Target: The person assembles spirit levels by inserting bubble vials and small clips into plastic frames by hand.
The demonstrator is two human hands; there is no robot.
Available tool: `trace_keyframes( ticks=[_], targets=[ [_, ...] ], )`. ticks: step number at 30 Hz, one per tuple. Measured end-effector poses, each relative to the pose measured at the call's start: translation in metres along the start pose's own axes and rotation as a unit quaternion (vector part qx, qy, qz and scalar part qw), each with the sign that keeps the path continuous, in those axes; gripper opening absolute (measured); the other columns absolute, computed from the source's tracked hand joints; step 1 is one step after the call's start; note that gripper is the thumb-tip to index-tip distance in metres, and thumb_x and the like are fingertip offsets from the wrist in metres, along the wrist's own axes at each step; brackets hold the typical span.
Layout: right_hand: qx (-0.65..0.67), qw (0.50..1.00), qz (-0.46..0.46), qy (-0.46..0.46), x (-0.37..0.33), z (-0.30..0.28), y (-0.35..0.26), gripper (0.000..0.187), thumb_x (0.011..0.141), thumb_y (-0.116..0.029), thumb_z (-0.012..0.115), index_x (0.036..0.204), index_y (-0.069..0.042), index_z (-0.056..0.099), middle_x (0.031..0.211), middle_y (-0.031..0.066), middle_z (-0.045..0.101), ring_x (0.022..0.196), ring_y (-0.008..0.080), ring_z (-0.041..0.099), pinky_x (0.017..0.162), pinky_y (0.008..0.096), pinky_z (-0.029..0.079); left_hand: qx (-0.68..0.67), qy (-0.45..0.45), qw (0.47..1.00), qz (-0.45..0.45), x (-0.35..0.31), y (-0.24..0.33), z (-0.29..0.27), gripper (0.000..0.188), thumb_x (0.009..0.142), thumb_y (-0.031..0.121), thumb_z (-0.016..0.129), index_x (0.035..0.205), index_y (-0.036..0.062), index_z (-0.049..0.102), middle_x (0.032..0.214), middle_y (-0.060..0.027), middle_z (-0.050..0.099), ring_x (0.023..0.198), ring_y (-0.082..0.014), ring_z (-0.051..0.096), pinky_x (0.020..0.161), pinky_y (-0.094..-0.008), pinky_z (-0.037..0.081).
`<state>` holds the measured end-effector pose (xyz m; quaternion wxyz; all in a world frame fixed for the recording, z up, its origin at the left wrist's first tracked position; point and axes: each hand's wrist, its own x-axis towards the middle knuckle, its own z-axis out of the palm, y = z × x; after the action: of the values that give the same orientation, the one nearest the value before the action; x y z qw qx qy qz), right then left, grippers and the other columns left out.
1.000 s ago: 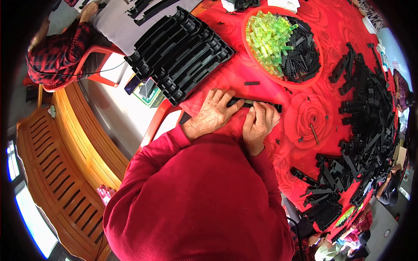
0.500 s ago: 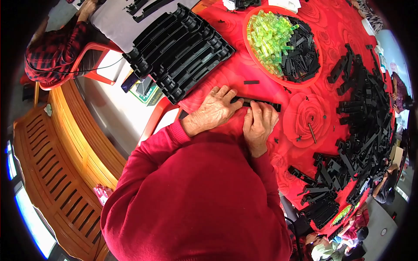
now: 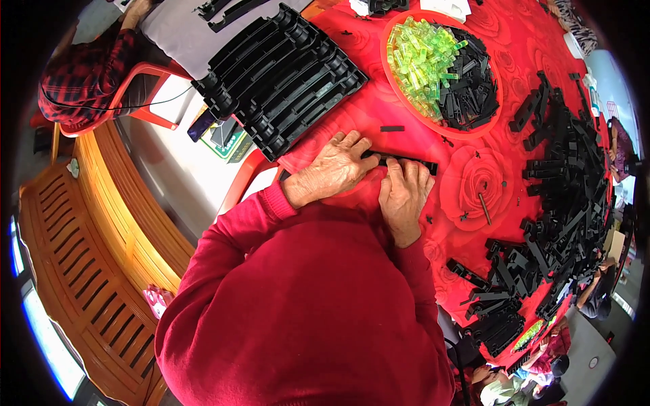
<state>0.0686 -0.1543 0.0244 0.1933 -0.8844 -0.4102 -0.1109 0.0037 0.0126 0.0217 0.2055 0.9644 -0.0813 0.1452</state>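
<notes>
A narrow black plastic strip (image 3: 428,166) lies on the red table in front of me. My left hand (image 3: 335,169) is bent over its left end, thumb and fingertips pressed to it. My right hand (image 3: 405,199) has its curled fingertips on the strip's middle and right part. The fingers cover much of the strip, so its details are hidden. Just beyond it is a small flat black piece (image 3: 392,128). Farther off to the right, a red basin (image 3: 469,135) holds yellow-green translucent pieces (image 3: 420,57) and small black parts (image 3: 470,88).
A black ribbed rack (image 3: 291,81) stands at the far left. Black plastic parts (image 3: 569,189) are heaped along the table's right side. A thin brown rod (image 3: 485,208) lies on the rose-patterned red tablecloth. A wooden bench (image 3: 88,271) is on the left, near a person in plaid (image 3: 88,84).
My right hand has shifted very slightly, its fingers a little more spread on the strip. The left hand stays in place on the strip.
</notes>
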Motion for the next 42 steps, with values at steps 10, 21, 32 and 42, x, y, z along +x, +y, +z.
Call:
trace_keyframes(
  ticks=[10,21,32,42],
  targets=[
    [0.007,0.999,-0.012,-0.030,0.003,-0.006,-0.001,0.030,0.077,-0.014,0.058,0.106,-0.008,0.067,0.093,0.0089,0.056,0.094,0.0282,0.051,0.083,0.0429,0.037,-0.021,-0.010,0.999,0.030,0.001,-0.008,-0.001,0.027,0.077,0.019,0.066,0.101,0.0067,0.067,0.103,-0.0108,0.058,0.097,-0.0285,0.055,0.084,-0.0390,0.048],
    [0.013,0.997,0.009,-0.074,0.008,-0.010,-0.004,0.032,0.077,-0.012,0.056,0.107,-0.008,0.066,0.098,0.0107,0.056,0.097,0.0294,0.051,0.085,0.0431,0.038,-0.039,-0.050,0.998,0.026,0.007,-0.007,-0.003,0.025,0.074,0.017,0.065,0.097,0.0057,0.066,0.101,-0.0107,0.057,0.094,-0.0273,0.055,0.081,-0.0381,0.047],
    [0.127,0.991,0.032,0.032,0.004,-0.022,0.020,0.019,0.081,-0.005,0.059,0.099,-0.004,0.065,0.090,0.0115,0.062,0.090,0.0306,0.056,0.082,0.0429,0.042,-0.068,0.081,0.994,0.010,-0.005,-0.003,-0.011,0.027,0.076,0.011,0.068,0.101,0.0046,0.062,0.107,-0.0108,0.058,0.096,-0.0282,0.056,0.085,-0.0389,0.046],
    [0.222,0.967,0.074,0.103,0.003,-0.028,0.019,0.041,0.076,0.005,0.058,0.117,-0.001,0.056,0.095,0.0109,0.065,0.095,0.0284,0.055,0.087,0.0402,0.043,-0.077,0.089,0.993,-0.014,-0.016,-0.011,-0.007,0.037,0.075,0.008,0.069,0.110,0.0036,0.057,0.109,-0.0118,0.057,0.097,-0.0300,0.056,0.087,-0.0415,0.044]
  ],
)
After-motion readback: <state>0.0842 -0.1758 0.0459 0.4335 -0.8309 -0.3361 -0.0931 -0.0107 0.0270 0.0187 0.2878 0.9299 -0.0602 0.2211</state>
